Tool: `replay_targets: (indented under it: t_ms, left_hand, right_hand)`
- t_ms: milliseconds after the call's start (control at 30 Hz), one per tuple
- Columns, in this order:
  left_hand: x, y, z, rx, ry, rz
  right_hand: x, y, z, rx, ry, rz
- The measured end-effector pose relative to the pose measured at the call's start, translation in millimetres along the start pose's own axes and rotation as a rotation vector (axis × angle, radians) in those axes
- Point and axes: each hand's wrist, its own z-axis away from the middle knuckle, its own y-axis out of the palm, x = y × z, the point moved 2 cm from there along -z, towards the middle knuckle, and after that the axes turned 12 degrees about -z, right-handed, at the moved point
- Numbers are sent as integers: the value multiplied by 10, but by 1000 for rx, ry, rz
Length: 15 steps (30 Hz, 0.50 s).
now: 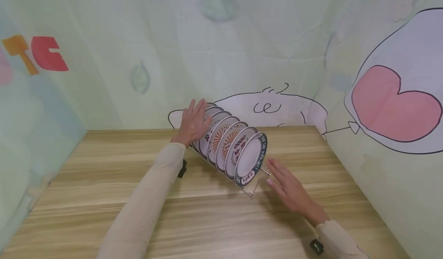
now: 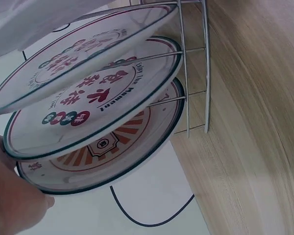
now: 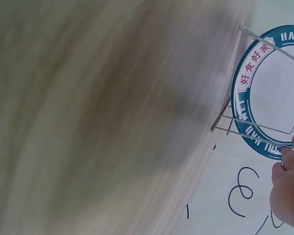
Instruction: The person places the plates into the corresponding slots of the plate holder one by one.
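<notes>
A wire dish rack [image 1: 252,193] stands at an angle on the table, with several round plates upright in a row between its wires. The nearest plate [image 1: 250,159] has a dark teal rim with white lettering; others carry orange sunburst or red and green printed designs. My left hand [image 1: 194,124] lies at the far end of the row, fingers straight against the plates. In the left wrist view it is beside the edge of a sunburst plate [image 2: 110,147]. At the near end, my right hand [image 1: 292,191] is held with fingers extended, fingertips right by the rack's end wires.
The wood-grain table [image 1: 114,182] ends at a pale printed backdrop [image 1: 166,59] behind and on both sides. A balloon with a pink heart [image 1: 394,105] is drawn on the right side. Dark wrist devices [image 1: 316,246] sit by both sleeves.
</notes>
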Motion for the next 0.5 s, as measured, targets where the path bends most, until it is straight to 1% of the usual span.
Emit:
replay_targets:
  t_ms: [167, 300, 500]
  left_hand:
    - [-25, 9, -52, 4, -1, 7]
    - [-37, 14, -94, 20, 5, 5]
    - [-48, 20, -125, 35, 14, 8]
  right_hand:
    - [56, 4, 41, 12, -10, 19]
    - [103, 11, 71, 12, -16, 29]
    - [164, 34, 109, 13, -40, 44]
